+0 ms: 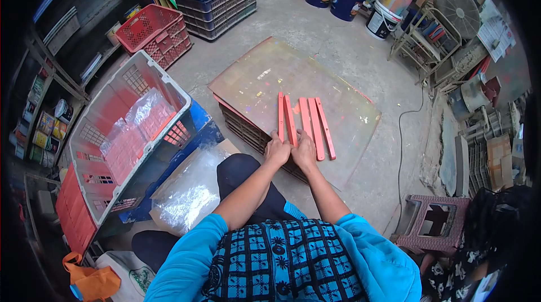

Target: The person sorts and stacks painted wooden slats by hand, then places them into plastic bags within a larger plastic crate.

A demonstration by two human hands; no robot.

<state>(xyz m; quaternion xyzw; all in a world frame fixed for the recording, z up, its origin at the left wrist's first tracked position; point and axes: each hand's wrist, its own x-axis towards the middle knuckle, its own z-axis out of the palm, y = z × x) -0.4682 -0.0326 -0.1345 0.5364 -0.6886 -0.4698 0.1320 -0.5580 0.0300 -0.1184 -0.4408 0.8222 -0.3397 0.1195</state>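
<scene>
Several narrow red strips with small holes lie roughly side by side on a paint-stained board (253, 79). My left hand (276, 151) is closed around the near end of the leftmost red strip (280, 113). Close beside it, my right hand (305, 150) has its fingers bent at the near end of the second red strip (289, 118); its fingertips are partly hidden. A third red strip (305, 115) runs just beyond the right fingers. Farther right lie two more, including the outermost red strip (325, 127), untouched by either hand.
The board rests on a dark crate (242, 128). To the left stands a grey crate (169, 90) holding plastic-wrapped red pieces. Clear plastic wrap (189, 181) lies near my knee. A stool (433, 223) is at right, with a cable (400, 150) along the floor. Paint buckets (349, 0) stand behind.
</scene>
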